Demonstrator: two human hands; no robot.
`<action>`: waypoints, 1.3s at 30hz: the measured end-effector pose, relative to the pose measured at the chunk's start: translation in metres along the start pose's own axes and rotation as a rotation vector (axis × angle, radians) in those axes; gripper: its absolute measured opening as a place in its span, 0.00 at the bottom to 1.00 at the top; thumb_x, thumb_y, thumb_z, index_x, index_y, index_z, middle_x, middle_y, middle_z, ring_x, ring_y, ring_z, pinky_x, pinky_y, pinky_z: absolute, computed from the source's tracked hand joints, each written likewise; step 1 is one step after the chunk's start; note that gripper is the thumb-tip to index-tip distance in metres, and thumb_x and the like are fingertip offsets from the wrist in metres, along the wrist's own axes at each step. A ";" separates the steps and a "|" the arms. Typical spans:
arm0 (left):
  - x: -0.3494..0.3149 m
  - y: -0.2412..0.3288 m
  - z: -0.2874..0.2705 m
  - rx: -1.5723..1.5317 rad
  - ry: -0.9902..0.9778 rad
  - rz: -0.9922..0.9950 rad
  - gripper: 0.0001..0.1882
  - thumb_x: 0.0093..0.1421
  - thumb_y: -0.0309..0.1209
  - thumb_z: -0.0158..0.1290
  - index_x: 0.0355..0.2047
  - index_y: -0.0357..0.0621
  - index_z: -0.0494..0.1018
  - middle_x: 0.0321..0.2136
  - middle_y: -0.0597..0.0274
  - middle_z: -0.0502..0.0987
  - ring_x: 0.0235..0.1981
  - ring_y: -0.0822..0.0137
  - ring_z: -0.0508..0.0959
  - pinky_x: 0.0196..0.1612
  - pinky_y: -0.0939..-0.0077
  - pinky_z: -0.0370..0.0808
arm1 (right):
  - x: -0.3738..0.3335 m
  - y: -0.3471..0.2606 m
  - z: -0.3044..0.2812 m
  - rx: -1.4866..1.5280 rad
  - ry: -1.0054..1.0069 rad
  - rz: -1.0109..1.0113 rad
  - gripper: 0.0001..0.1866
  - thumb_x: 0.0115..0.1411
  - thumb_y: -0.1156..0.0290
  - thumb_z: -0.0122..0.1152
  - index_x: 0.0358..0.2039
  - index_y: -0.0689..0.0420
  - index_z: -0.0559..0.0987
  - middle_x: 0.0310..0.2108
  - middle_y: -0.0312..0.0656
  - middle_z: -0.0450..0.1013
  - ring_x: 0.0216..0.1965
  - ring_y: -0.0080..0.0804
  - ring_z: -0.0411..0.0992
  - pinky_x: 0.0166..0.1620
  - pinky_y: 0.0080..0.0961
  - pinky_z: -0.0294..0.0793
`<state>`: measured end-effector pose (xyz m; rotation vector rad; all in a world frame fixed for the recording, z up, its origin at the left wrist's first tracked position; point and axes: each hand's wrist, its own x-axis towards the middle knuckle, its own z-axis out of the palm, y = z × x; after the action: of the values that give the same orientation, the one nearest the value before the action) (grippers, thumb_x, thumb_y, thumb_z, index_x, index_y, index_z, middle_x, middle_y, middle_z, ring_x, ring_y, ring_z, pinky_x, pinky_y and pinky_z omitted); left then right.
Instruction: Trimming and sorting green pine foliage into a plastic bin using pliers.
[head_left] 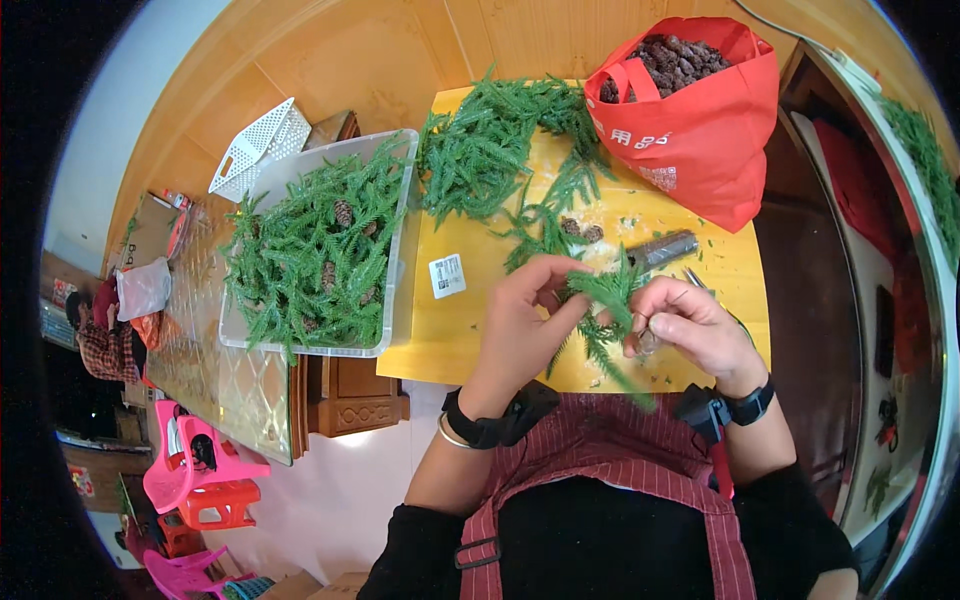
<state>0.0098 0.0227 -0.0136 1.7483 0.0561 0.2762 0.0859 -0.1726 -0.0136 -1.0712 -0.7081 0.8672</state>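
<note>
Over the front of the yellow board (440, 350), I hold a green artificial pine sprig (607, 290) between my two hands. My left hand (530, 325) is closed, its thumb and fingers pinching the sprig's stem from the left. On the right, my right hand (695, 328) pinches beside the same sprig, with a small brownish thing (648, 342) under its fingertips, too covered to name. Just beyond lie two small pine cones (582, 231), a dark wrapped roll (662, 250) and a pointed metal tool (693, 277), partly hidden by my right hand.
A clear plastic bin (400, 250) of pine sprigs and cones stands at the left, near a white perforated basket (262, 150). More loose sprigs (480, 150) lie at the back. A red bag (700, 130) of pine cones stands back right. Far left is another person (105, 335).
</note>
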 end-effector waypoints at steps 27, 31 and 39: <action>0.002 0.007 -0.009 0.456 -0.078 0.786 0.20 0.38 0.21 0.58 0.36 0.46 0.73 0.45 0.55 0.69 0.48 0.54 0.67 0.49 0.63 0.65 | 0.001 0.012 -0.002 1.132 0.191 0.266 0.13 0.62 0.63 0.41 0.40 0.56 0.69 0.36 0.54 0.69 0.25 0.29 0.70 0.27 0.20 0.73; -0.008 -0.004 -0.003 -0.082 -0.021 0.419 0.13 0.47 0.19 0.53 0.35 0.42 0.71 0.38 0.57 0.72 0.42 0.61 0.71 0.43 0.70 0.70 | -0.006 0.008 -0.006 1.085 0.114 0.199 0.13 0.63 0.63 0.39 0.40 0.57 0.68 0.39 0.57 0.68 0.28 0.31 0.71 0.30 0.23 0.71; -0.008 -0.002 0.006 -0.957 0.175 -0.294 0.07 0.60 0.30 0.46 0.36 0.41 0.68 0.32 0.63 0.74 0.31 0.73 0.75 0.35 0.79 0.73 | -0.013 0.008 0.005 -0.087 0.261 -0.236 0.07 0.59 0.70 0.44 0.34 0.59 0.67 0.42 0.54 0.66 0.30 0.31 0.70 0.34 0.25 0.69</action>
<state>0.0038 0.0160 -0.0175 0.7495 0.2601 0.1884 0.0732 -0.1803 -0.0202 -1.1277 -0.6405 0.4869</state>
